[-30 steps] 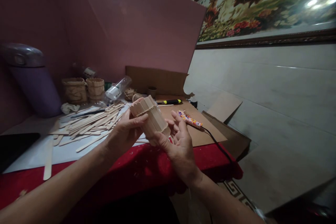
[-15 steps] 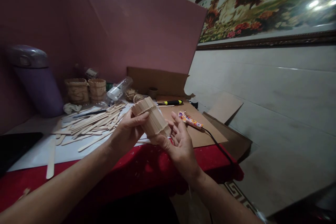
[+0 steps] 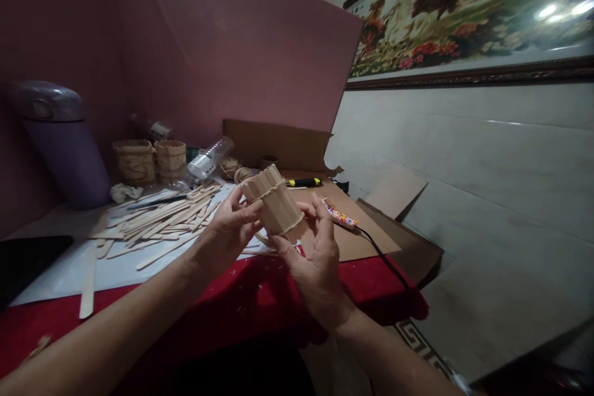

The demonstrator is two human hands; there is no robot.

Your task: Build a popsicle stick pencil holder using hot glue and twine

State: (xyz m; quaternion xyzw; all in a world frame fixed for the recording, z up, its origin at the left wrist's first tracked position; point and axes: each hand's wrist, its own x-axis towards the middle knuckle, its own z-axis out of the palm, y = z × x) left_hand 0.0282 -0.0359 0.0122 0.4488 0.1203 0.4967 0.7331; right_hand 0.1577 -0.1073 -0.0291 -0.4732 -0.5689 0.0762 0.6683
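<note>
A small cup built from wooden craft sticks, ringed with twine near both ends, is held tilted above the red-covered table edge. My left hand grips its left side with thumb and fingers. My right hand cradles its lower end from below and the right. Just behind my right hand lies a glue gun with a flowered body, and its black cord trails off to the right.
A heap of loose craft sticks lies on white paper at left. Behind it stand two finished stick cups, a clear plastic bottle, twine balls, and a purple flask. A yellow-black utility knife rests on cardboard.
Both hands have lifted the stick cup a little and turned it more upright. My right fingers have closed further around its lower end.
</note>
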